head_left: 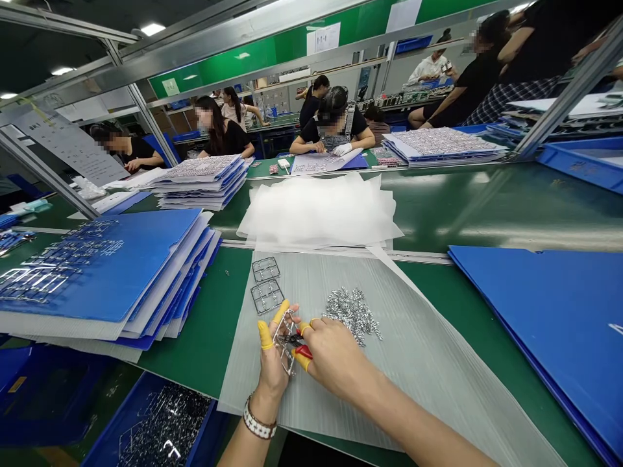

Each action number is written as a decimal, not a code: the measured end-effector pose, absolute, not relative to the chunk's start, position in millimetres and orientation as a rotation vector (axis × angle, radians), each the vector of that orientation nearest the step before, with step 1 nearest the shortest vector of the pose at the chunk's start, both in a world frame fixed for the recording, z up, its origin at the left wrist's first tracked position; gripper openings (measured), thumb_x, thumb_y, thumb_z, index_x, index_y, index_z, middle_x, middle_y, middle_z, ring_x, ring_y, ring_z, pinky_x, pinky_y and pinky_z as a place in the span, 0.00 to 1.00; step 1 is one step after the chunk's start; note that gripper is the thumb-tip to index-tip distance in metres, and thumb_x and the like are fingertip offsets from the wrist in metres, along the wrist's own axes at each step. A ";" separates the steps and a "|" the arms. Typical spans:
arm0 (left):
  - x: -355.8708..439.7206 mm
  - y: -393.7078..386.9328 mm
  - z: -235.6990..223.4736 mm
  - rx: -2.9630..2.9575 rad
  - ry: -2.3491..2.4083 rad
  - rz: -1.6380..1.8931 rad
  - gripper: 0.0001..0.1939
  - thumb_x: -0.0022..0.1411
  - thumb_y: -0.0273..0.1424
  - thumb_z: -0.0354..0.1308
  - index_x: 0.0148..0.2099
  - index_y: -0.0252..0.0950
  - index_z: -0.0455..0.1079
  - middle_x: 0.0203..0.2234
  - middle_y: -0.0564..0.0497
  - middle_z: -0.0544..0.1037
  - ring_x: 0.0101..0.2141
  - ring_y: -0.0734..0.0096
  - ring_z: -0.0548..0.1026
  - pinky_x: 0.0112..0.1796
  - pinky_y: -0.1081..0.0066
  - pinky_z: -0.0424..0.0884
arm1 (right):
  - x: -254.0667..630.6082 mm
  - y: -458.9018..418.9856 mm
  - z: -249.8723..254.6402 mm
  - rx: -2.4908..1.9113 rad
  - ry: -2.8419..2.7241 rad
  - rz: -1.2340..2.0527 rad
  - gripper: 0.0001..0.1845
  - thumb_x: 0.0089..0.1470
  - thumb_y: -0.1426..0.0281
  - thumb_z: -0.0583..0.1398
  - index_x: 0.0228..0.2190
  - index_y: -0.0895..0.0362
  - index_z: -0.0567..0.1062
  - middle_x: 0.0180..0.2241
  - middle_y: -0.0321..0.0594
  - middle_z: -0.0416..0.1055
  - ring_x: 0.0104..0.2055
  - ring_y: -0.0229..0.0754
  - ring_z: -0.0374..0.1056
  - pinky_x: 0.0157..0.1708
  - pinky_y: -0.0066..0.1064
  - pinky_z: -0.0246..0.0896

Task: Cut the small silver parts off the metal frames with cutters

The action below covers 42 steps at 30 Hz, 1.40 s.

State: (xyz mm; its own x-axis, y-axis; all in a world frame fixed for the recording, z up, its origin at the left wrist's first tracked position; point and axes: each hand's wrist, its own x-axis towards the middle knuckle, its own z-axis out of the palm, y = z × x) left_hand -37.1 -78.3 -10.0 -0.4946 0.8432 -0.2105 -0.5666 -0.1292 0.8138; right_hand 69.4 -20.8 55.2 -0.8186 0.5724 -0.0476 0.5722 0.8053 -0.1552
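Note:
My left hand (271, 363), with yellow finger cots on thumb and fingertips, holds a small metal parts frame (283, 338) upright over a grey corrugated sheet (428, 363). My right hand (331, 353) is closed on red-handled cutters (299, 345) whose tip meets the frame. A heap of small cut metal pieces (353, 312) lies just right of my hands. Two emptied frames (266, 283) lie flat on the sheet above my left hand.
A stack of blue and white boards (146, 272) carrying metal frames sits at left. A blue bin (160, 431) of frames stands below the table edge. White foam sheets (321, 211) lie beyond. A blue board (549, 318) is at right. Other people work across the green belt.

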 end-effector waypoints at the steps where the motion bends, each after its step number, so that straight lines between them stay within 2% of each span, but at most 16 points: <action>1: -37.2 -78.4 -10.8 0.376 1.111 1.796 0.38 0.57 0.59 0.39 0.51 0.36 0.71 0.50 0.40 0.72 0.45 0.59 0.70 0.47 0.63 0.65 | 69.2 -20.7 54.9 -0.944 -2.987 0.252 0.12 0.54 0.65 0.58 0.35 0.61 0.74 0.32 0.48 0.72 0.36 0.50 0.68 0.35 0.36 0.59; 10: -39.2 -79.5 -13.4 0.406 1.118 1.800 0.38 0.58 0.57 0.37 0.52 0.35 0.70 0.47 0.40 0.74 0.44 0.58 0.71 0.45 0.63 0.65 | 68.5 -20.1 53.7 -0.885 -3.023 0.129 0.09 0.53 0.68 0.58 0.32 0.60 0.74 0.28 0.47 0.72 0.32 0.50 0.69 0.32 0.36 0.59; 16: -39.8 -80.1 -4.7 0.393 1.003 1.812 0.38 0.60 0.56 0.36 0.51 0.32 0.71 0.48 0.38 0.74 0.43 0.58 0.73 0.48 0.60 0.64 | 76.0 -9.4 59.3 -1.025 -2.959 0.094 0.11 0.52 0.64 0.59 0.32 0.60 0.74 0.31 0.47 0.72 0.36 0.51 0.68 0.34 0.37 0.59; 23: -36.6 -79.8 -4.6 0.372 0.982 1.803 0.39 0.59 0.57 0.37 0.50 0.31 0.72 0.47 0.37 0.75 0.50 0.55 0.70 0.54 0.60 0.59 | 73.0 -3.8 52.6 -1.059 -2.946 0.105 0.12 0.53 0.64 0.58 0.32 0.60 0.75 0.30 0.47 0.72 0.35 0.50 0.69 0.34 0.36 0.59; 32: -37.2 -80.4 -11.2 0.408 1.018 1.774 0.38 0.60 0.55 0.36 0.52 0.32 0.71 0.49 0.38 0.74 0.53 0.54 0.67 0.55 0.58 0.57 | 72.3 -1.9 50.9 -1.040 -2.979 0.130 0.13 0.54 0.63 0.57 0.32 0.60 0.76 0.30 0.48 0.73 0.34 0.51 0.69 0.32 0.36 0.60; 38: -38.8 -80.4 -13.3 0.424 1.024 1.779 0.37 0.60 0.55 0.36 0.52 0.33 0.71 0.49 0.38 0.74 0.52 0.55 0.68 0.53 0.60 0.60 | 72.3 -0.3 52.4 -0.989 -3.015 0.083 0.10 0.55 0.68 0.57 0.30 0.60 0.75 0.28 0.49 0.72 0.31 0.49 0.69 0.30 0.34 0.58; 42: -44.5 -78.9 -6.7 0.377 0.981 1.807 0.39 0.59 0.57 0.38 0.50 0.30 0.72 0.48 0.36 0.74 0.46 0.55 0.73 0.51 0.60 0.63 | 79.0 -2.8 51.2 -1.043 -2.990 0.100 0.12 0.54 0.63 0.58 0.32 0.61 0.75 0.30 0.49 0.72 0.35 0.52 0.69 0.33 0.36 0.58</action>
State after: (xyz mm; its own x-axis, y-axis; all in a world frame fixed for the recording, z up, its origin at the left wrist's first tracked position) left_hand -44.5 -78.9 -6.7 -0.4481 0.8769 -0.1742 -0.6237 -0.1670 0.7636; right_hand 79.0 -2.8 51.2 -0.7828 0.6205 -0.0460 0.6222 0.7812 -0.0509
